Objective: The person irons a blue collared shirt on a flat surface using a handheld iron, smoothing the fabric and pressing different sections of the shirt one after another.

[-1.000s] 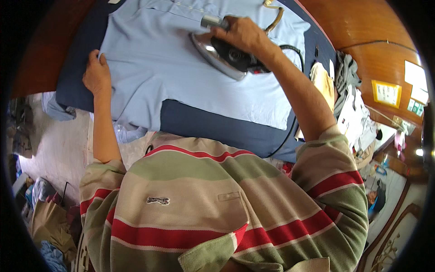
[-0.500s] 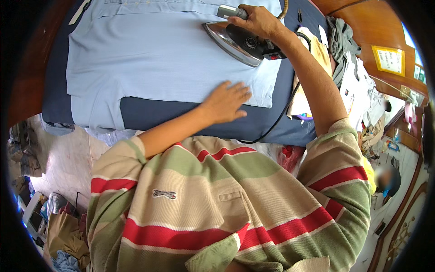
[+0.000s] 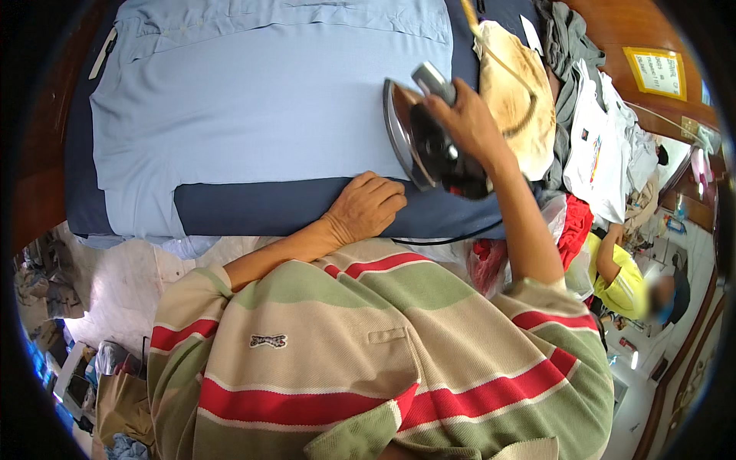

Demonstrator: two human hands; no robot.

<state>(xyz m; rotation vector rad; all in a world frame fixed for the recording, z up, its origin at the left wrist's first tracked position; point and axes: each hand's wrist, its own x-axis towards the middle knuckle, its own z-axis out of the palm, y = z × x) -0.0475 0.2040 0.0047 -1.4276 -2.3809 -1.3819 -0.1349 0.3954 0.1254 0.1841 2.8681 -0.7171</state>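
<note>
A light blue shirt (image 3: 253, 107) lies spread over a dark blue padded ironing surface (image 3: 261, 208). My right hand (image 3: 471, 126) is wrapped round the handle of a steam iron (image 3: 437, 149). The iron's metal sole tips up along its left side at the shirt's right edge; how much of it touches the cloth is hidden. By the near edge of the shirt, my left hand (image 3: 366, 205) rests with fingers curled in. Whatever those fingers may hold is hidden beneath them.
Right of the iron lies a scorched cream cloth (image 3: 517, 100), with a hose across it. White garments (image 3: 602, 146) and grey cloth (image 3: 566, 57) are heaped farther right. A black cord (image 3: 452, 240) runs along the near edge. A person in yellow (image 3: 621, 276) is at the right.
The iron has come nearer and to the right, its tip turned more away from me. My left hand has drawn back toward the near edge, its spread fingers now curled. The shirt sits slightly farther left.
</note>
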